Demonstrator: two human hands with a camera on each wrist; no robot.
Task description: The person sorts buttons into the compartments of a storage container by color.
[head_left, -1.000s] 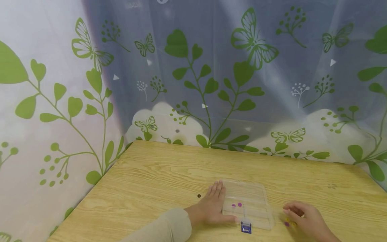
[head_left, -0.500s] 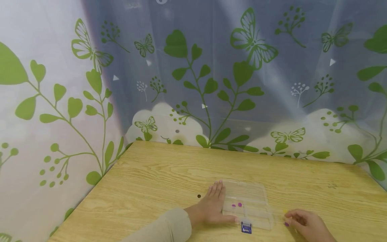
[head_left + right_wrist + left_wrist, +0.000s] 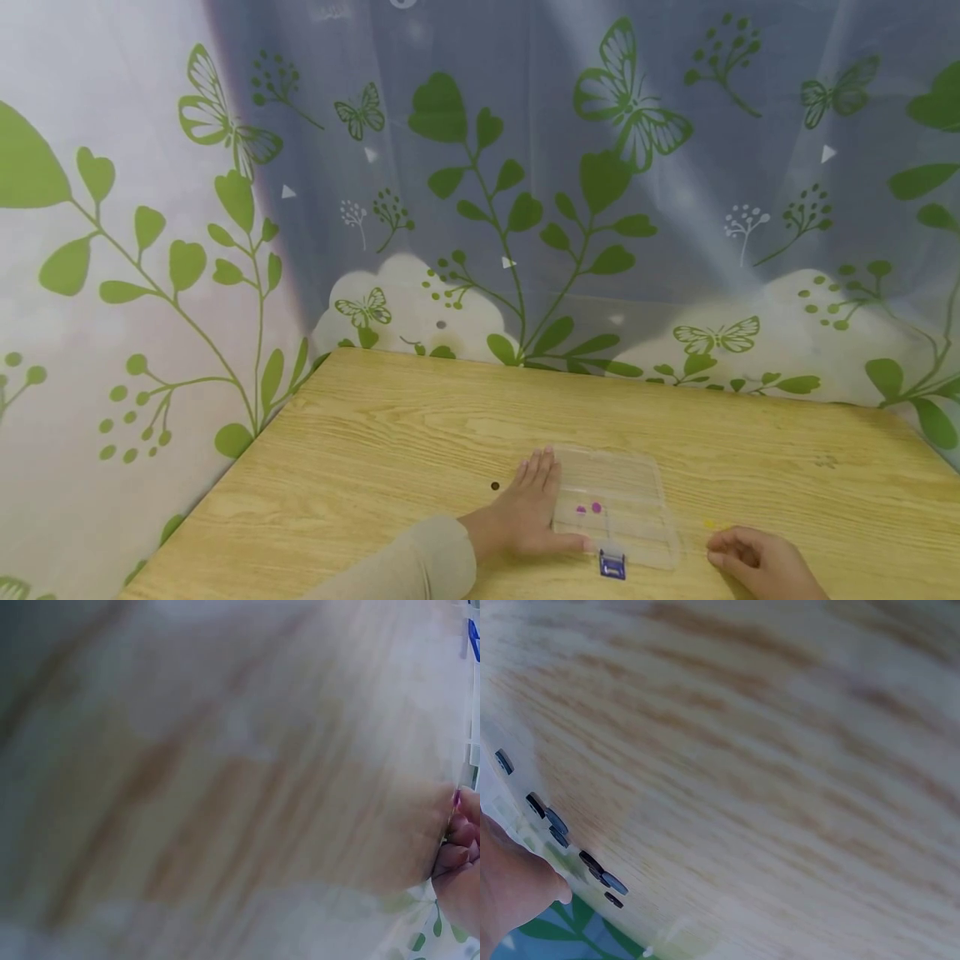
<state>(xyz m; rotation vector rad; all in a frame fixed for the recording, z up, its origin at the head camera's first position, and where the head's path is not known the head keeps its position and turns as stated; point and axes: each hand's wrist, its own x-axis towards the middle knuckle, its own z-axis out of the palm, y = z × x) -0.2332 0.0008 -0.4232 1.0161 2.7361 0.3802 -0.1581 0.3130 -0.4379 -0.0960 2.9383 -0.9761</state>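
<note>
The relation that appears to count is the sideways gap between the right hand (image 3: 761, 562) and the clear box (image 3: 637, 532) on the desk (image 3: 375, 467). The box lies to the left of that hand and slightly farther off, with bare desk between them. Allowing for the slant of the view, its long axis seems to run near to far, and the blue latch (image 3: 612, 564) sits at its near edge.

The left hand (image 3: 528, 512) is the nearer one: it touches the box's left side, fingers straight and pointing away, thumb stretched along the near edge, grasping nothing. The right hand has curled fingers and seems to pinch a small purple piece (image 3: 457, 797), seen at its fingertips in the right wrist view; that piece is too small for its long axis to be told.

Just beyond those fingertips, right of the box, lies something small and yellow (image 3: 710, 524). Two purple dots (image 3: 596, 507) show within the box's left part, and a dark disc (image 3: 495, 486) lies left of the left hand.
</note>
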